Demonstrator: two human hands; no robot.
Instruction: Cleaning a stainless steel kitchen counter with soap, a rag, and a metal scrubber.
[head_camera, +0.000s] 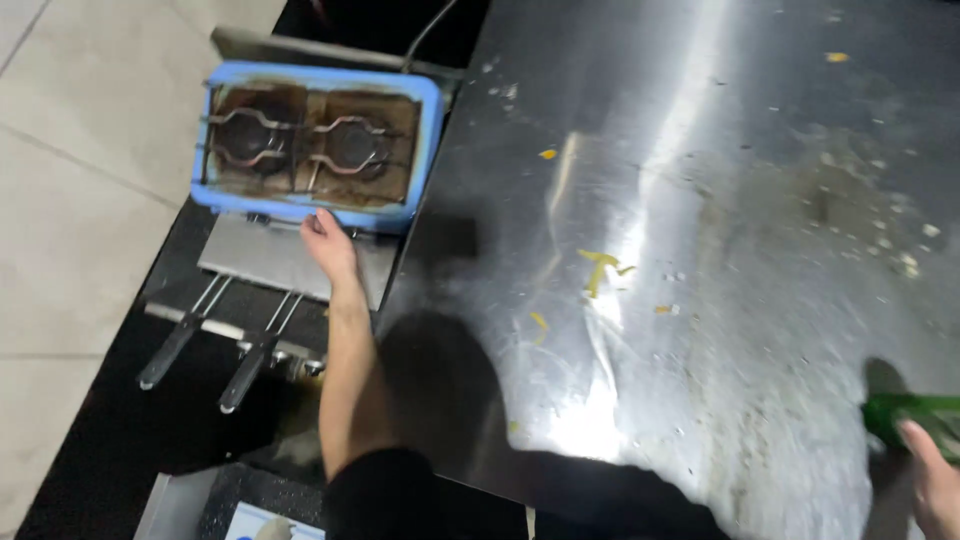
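Fryer with blue rim sits upper left of frame; left hand grips its near edge. Right hand, lower right corner, clasps a green object on the steel table.

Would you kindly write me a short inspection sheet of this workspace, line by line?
Surface: steel worktop, smeared and glaring under the light.
Job's things: blue-rimmed twin-well fryer with dirty wells; green object at the right edge, blurred.
Clutter: yellow food scraps and crumbs on the worktop; two black handles below the fryer.
Hands: left hand touches the fryer's front rim; right hand is on the green object, grip unclear.
Cables: one dark cable behind the fryer.
Surroundings: pale tiled floor on the left; black counter under the fryer.
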